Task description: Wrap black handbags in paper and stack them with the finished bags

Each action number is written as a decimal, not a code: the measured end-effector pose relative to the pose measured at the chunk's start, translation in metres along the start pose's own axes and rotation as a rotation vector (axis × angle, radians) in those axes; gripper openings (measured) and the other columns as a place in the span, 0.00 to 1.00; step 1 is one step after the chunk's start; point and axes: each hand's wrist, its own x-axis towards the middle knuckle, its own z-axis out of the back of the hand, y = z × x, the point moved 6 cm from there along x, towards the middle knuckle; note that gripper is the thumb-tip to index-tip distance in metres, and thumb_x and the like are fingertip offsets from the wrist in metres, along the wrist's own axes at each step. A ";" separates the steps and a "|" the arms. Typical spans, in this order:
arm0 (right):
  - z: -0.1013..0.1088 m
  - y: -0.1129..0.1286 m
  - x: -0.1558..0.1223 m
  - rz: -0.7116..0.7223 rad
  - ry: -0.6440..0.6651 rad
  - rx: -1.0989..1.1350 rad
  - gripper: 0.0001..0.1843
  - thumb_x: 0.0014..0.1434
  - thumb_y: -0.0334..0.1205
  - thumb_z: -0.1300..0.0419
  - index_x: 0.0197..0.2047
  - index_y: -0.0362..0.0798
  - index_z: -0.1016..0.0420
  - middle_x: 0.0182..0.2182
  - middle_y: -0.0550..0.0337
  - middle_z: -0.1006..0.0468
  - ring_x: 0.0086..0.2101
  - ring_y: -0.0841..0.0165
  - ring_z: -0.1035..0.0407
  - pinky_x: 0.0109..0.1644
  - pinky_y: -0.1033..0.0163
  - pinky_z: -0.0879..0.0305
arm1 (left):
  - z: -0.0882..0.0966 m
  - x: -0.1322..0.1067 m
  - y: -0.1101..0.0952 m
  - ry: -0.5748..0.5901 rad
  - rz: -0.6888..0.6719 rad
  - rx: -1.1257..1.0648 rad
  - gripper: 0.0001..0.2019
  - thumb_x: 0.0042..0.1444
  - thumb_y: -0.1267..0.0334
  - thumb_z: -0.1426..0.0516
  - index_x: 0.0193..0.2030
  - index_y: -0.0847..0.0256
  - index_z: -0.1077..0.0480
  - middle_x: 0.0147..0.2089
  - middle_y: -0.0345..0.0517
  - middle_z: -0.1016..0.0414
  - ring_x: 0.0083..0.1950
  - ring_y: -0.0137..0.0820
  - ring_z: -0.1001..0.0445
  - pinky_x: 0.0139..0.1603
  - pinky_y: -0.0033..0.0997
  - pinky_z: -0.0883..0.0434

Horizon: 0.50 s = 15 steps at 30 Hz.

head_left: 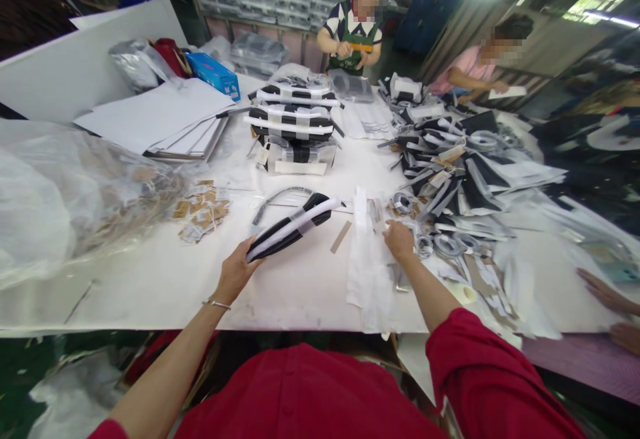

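Observation:
My left hand (235,271) is closed round one end of a long black piece with a white strip (293,223), which it holds just above the white table (165,279). My right hand (399,239) rests with bent fingers on a stack of thin clear bags (367,265) near the table's middle. Whether its fingers pinch a bag is hidden. Small coiled grey rolls (445,245) lie just right of that hand. A thin brown strip (341,237) lies between my two hands.
A stack of packed black-and-white pieces (295,125) stands at the centre back, a loose heap of them (460,159) at the right. White sheets (160,119), a blue box (215,73), brown tags (200,209) and a big clear bag (60,192) lie left. Two people work across the table; another person's hands (607,292) reach in at right.

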 end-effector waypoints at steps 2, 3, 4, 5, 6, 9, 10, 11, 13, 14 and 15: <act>0.010 0.009 -0.004 0.112 -0.101 -0.111 0.23 0.59 0.34 0.42 0.58 0.46 0.32 0.53 0.45 0.27 0.53 0.55 0.35 0.52 0.56 0.41 | 0.000 0.000 0.001 -0.006 0.004 -0.008 0.26 0.56 0.56 0.42 0.61 0.56 0.37 0.58 0.46 0.27 0.57 0.42 0.26 0.58 0.38 0.28; 0.010 0.015 -0.007 0.170 -0.109 -0.151 0.22 0.59 0.35 0.42 0.58 0.46 0.32 0.53 0.45 0.27 0.53 0.56 0.35 0.53 0.56 0.41 | 0.000 0.000 0.001 -0.009 0.002 -0.012 0.25 0.57 0.56 0.42 0.61 0.56 0.37 0.58 0.46 0.27 0.57 0.42 0.26 0.58 0.38 0.28; 0.004 0.021 -0.011 0.210 -0.066 -0.171 0.19 0.61 0.36 0.43 0.56 0.47 0.31 0.51 0.46 0.26 0.52 0.57 0.34 0.52 0.57 0.41 | -0.001 0.000 0.001 -0.011 -0.002 -0.015 0.25 0.57 0.56 0.42 0.61 0.56 0.38 0.58 0.46 0.27 0.57 0.42 0.26 0.58 0.38 0.28; -0.006 0.027 -0.015 0.225 0.021 -0.171 0.17 0.62 0.38 0.44 0.54 0.48 0.29 0.49 0.48 0.24 0.50 0.58 0.32 0.51 0.58 0.40 | -0.001 0.000 0.001 -0.014 -0.006 -0.016 0.25 0.57 0.56 0.42 0.62 0.56 0.38 0.58 0.46 0.27 0.57 0.42 0.26 0.57 0.39 0.28; -0.018 0.031 -0.021 0.223 0.121 -0.166 0.15 0.62 0.39 0.44 0.51 0.48 0.27 0.47 0.50 0.23 0.48 0.60 0.30 0.49 0.59 0.39 | -0.001 -0.001 0.001 -0.015 -0.009 -0.015 0.25 0.58 0.56 0.42 0.61 0.56 0.38 0.58 0.46 0.27 0.57 0.42 0.26 0.57 0.39 0.28; -0.052 0.039 -0.037 0.181 0.318 -0.179 0.11 0.60 0.38 0.41 0.45 0.46 0.23 0.41 0.49 0.20 0.42 0.60 0.26 0.43 0.61 0.36 | -0.001 0.000 0.002 -0.017 -0.005 -0.013 0.25 0.57 0.56 0.42 0.61 0.55 0.38 0.58 0.46 0.27 0.57 0.43 0.26 0.57 0.40 0.27; -0.060 0.040 -0.041 0.178 0.328 -0.190 0.11 0.59 0.37 0.41 0.43 0.45 0.22 0.40 0.47 0.20 0.41 0.60 0.25 0.43 0.61 0.35 | -0.001 0.000 0.002 -0.013 -0.003 -0.014 0.26 0.57 0.56 0.41 0.61 0.55 0.38 0.58 0.46 0.27 0.56 0.43 0.26 0.57 0.40 0.28; -0.065 0.041 -0.045 0.181 0.324 -0.200 0.10 0.59 0.35 0.43 0.42 0.43 0.22 0.40 0.45 0.20 0.41 0.59 0.25 0.42 0.60 0.35 | -0.001 0.000 0.002 -0.009 0.001 -0.015 0.26 0.56 0.57 0.41 0.61 0.55 0.38 0.58 0.46 0.27 0.57 0.43 0.26 0.57 0.40 0.28; -0.072 0.043 -0.051 0.198 0.310 -0.217 0.11 0.60 0.32 0.45 0.42 0.42 0.22 0.40 0.42 0.20 0.41 0.58 0.25 0.43 0.59 0.34 | -0.001 0.000 0.002 -0.007 0.009 -0.018 0.26 0.56 0.57 0.41 0.61 0.55 0.37 0.58 0.46 0.27 0.57 0.43 0.26 0.58 0.40 0.28; -0.073 0.043 -0.053 0.214 0.299 -0.223 0.12 0.61 0.32 0.46 0.43 0.42 0.22 0.40 0.42 0.20 0.42 0.59 0.25 0.44 0.59 0.34 | -0.002 0.000 0.002 -0.008 0.012 -0.021 0.26 0.56 0.57 0.41 0.61 0.56 0.37 0.58 0.47 0.27 0.57 0.43 0.26 0.58 0.40 0.28; -0.073 0.044 -0.055 0.232 0.287 -0.227 0.11 0.61 0.32 0.46 0.43 0.43 0.22 0.40 0.42 0.20 0.42 0.59 0.25 0.45 0.59 0.34 | -0.002 0.000 0.001 -0.010 0.013 -0.023 0.25 0.57 0.57 0.42 0.61 0.56 0.37 0.58 0.47 0.27 0.57 0.43 0.26 0.58 0.40 0.28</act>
